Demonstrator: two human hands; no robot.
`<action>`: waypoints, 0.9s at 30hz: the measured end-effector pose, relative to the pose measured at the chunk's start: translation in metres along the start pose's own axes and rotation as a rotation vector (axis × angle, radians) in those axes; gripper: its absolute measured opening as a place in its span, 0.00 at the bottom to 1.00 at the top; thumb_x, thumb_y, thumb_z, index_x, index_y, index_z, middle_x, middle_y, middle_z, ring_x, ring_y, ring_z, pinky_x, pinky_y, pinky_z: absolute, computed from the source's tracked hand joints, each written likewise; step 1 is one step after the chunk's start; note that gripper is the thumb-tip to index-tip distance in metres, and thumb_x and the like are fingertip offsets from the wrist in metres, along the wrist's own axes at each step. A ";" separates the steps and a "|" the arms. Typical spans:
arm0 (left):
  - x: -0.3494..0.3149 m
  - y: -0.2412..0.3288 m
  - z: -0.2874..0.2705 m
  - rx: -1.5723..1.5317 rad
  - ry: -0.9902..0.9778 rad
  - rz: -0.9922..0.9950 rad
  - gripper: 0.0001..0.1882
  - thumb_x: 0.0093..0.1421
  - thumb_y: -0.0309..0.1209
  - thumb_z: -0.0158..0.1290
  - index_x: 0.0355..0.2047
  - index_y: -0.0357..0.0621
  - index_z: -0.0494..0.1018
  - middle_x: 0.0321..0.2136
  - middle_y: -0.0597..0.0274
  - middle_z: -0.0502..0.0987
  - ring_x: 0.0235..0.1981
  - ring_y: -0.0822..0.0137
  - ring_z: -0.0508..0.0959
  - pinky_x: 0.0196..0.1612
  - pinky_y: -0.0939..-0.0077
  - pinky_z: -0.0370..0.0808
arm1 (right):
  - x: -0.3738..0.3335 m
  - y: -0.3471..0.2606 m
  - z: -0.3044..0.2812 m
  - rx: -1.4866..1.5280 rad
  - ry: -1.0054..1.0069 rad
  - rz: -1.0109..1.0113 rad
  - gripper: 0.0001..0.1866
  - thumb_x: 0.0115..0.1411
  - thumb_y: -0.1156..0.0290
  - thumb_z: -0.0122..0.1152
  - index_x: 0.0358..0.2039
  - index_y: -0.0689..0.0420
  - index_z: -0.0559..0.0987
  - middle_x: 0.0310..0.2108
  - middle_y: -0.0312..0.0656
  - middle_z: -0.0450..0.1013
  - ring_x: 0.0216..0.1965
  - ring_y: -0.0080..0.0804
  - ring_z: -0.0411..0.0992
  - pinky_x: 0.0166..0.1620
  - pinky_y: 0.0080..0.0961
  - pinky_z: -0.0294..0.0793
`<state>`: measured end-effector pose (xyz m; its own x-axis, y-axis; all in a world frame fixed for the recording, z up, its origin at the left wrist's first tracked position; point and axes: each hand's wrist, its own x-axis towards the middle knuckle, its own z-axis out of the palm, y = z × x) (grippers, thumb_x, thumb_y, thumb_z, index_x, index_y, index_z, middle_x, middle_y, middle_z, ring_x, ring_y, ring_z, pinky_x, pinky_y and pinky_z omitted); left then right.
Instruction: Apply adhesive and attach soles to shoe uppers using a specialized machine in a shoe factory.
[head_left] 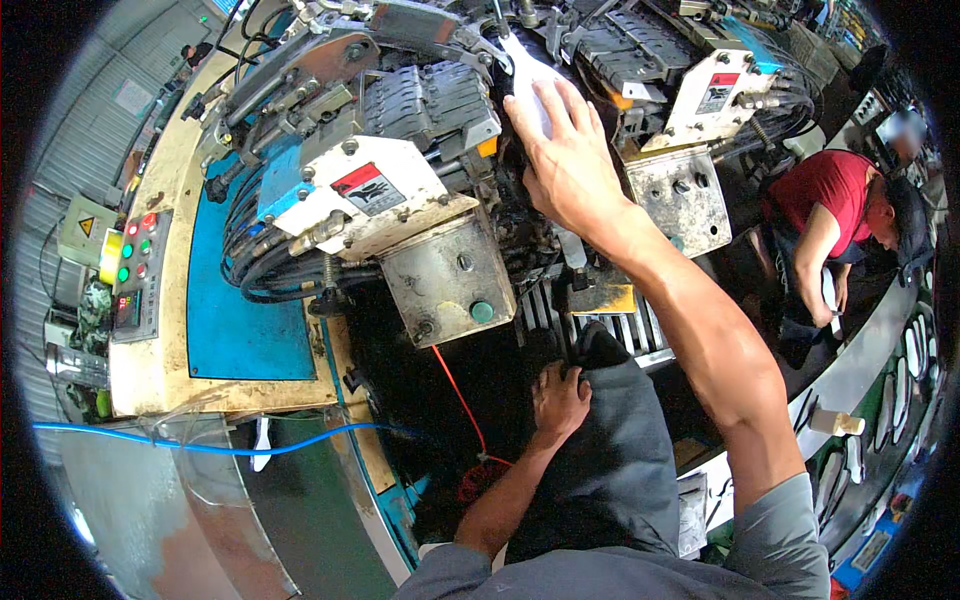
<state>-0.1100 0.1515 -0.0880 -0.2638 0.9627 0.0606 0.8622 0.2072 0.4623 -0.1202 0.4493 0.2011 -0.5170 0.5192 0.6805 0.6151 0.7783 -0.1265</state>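
The person's right hand lays its fingers over a white, elongated piece at a grimy metal machine; the left hand rests against a dark grey trouser leg. Rightward, a red-shirted co-worker bends forward.

Grey corrugated wall rising along the left, pale panel hanging on it, small green light glowing high up, rust-stained metal surface stretching across lower left, long bench running along right.
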 end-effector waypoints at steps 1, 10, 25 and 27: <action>0.000 -0.001 0.003 0.005 0.001 -0.002 0.19 0.64 0.42 0.61 0.52 0.48 0.82 0.56 0.49 0.77 0.60 0.44 0.75 0.61 0.41 0.73 | 0.003 -0.003 -0.002 0.004 0.003 0.000 0.37 0.59 0.74 0.62 0.72 0.55 0.71 0.73 0.61 0.58 0.75 0.65 0.55 0.71 0.71 0.62; -0.012 0.006 0.017 0.003 0.069 0.067 0.18 0.64 0.42 0.59 0.50 0.49 0.80 0.53 0.45 0.77 0.55 0.41 0.77 0.52 0.40 0.76 | -0.001 -0.005 -0.009 -0.028 0.017 0.041 0.40 0.56 0.72 0.66 0.72 0.53 0.70 0.70 0.61 0.61 0.75 0.65 0.55 0.71 0.72 0.61; 0.032 -0.033 0.030 0.030 -0.207 0.168 0.24 0.70 0.42 0.54 0.58 0.38 0.80 0.54 0.37 0.81 0.57 0.37 0.78 0.61 0.46 0.74 | -0.717 -0.094 -0.320 -0.152 -0.315 1.242 0.22 0.57 0.74 0.68 0.54 0.59 0.82 0.58 0.52 0.75 0.55 0.53 0.75 0.60 0.49 0.77; 0.032 -0.049 0.033 0.023 -0.195 0.149 0.24 0.71 0.43 0.53 0.59 0.39 0.79 0.55 0.37 0.80 0.57 0.36 0.78 0.62 0.47 0.73 | -0.793 -0.139 -0.408 -0.481 -0.256 1.392 0.21 0.58 0.72 0.66 0.53 0.59 0.83 0.53 0.55 0.78 0.58 0.57 0.75 0.61 0.50 0.76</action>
<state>-0.1467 0.1777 -0.1381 -0.0464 0.9978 -0.0469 0.8954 0.0624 0.4410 0.4470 -0.2148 -0.0261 0.5773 0.8136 0.0694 0.7954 -0.5411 -0.2728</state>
